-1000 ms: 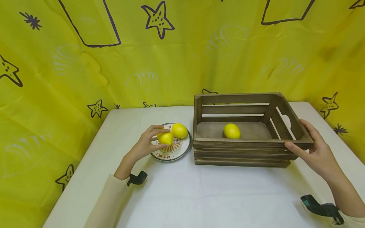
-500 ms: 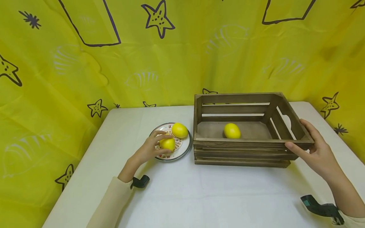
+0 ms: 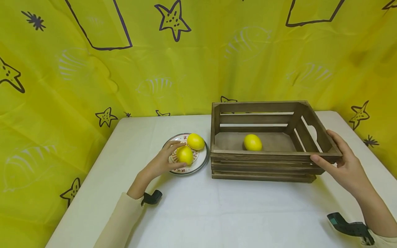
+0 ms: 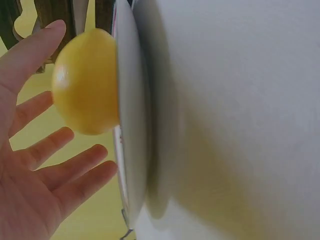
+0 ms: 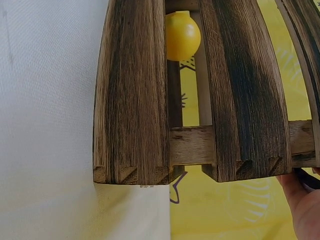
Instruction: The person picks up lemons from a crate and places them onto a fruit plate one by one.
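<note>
On the patterned round plate [image 3: 200, 163] in the head view lie two yellow lemons. My left hand [image 3: 161, 163] is around the nearer lemon [image 3: 185, 156], its fingers spread and loosely bent. In the left wrist view the lemon [image 4: 86, 82] rests on the plate, and a gap shows between it and the fingers. The other lemon [image 3: 195, 141] sits just behind. My right hand [image 3: 348, 168] grips the right front corner of a brown slatted wooden crate [image 3: 263, 156], thumb at the front rim and fingers on the end side. Inside the crate lies a third lemon [image 3: 252, 142].
A white-covered table [image 3: 223, 210] carries everything. Behind and at the sides hangs a yellow curtain [image 3: 198, 62] with starfish drawings. The crate's left side stands close beside the plate. Each wrist wears a black camera mount.
My left hand has lowered the lemon onto the plate and its fingers have loosened from it. My right hand and the crate have stayed put.
</note>
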A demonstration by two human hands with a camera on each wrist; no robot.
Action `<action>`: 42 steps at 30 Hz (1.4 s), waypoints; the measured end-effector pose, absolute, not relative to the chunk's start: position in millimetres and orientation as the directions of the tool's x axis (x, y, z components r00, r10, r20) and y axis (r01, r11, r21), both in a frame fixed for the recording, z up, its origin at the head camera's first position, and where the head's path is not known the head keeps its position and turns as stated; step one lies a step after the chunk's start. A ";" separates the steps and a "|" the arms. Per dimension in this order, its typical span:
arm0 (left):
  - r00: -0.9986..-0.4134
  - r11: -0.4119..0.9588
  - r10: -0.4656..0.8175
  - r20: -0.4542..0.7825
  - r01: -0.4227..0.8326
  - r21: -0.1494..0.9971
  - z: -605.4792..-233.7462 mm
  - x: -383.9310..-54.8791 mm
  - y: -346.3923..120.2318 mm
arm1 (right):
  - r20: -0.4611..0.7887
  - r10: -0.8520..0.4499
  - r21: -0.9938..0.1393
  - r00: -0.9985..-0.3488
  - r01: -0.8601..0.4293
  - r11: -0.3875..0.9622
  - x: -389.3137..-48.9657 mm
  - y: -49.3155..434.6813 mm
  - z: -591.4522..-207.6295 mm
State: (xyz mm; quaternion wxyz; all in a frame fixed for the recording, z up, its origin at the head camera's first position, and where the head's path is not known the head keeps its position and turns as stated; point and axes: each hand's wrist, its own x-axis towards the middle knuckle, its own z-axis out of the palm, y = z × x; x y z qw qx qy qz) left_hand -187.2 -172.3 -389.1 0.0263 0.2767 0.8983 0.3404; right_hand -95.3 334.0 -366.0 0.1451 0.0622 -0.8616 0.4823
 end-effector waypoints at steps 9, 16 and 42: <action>-0.839 0.616 0.507 0.198 0.513 0.598 -376.5 -184.4 -168.2 | 0.312 0.041 -0.813 -0.949 -0.244 0.529 -93.9 335.9 -367.0; -0.807 0.582 0.521 0.280 0.575 0.575 -371.4 -183.0 -164.1 | 0.308 0.042 -0.815 -0.950 -0.241 0.528 -93.2 336.3 -367.4; -0.621 0.440 0.611 0.491 0.782 0.441 -326.0 -181.4 -120.1 | 0.307 0.033 -0.822 -0.951 -0.248 0.512 -95.3 334.5 -365.1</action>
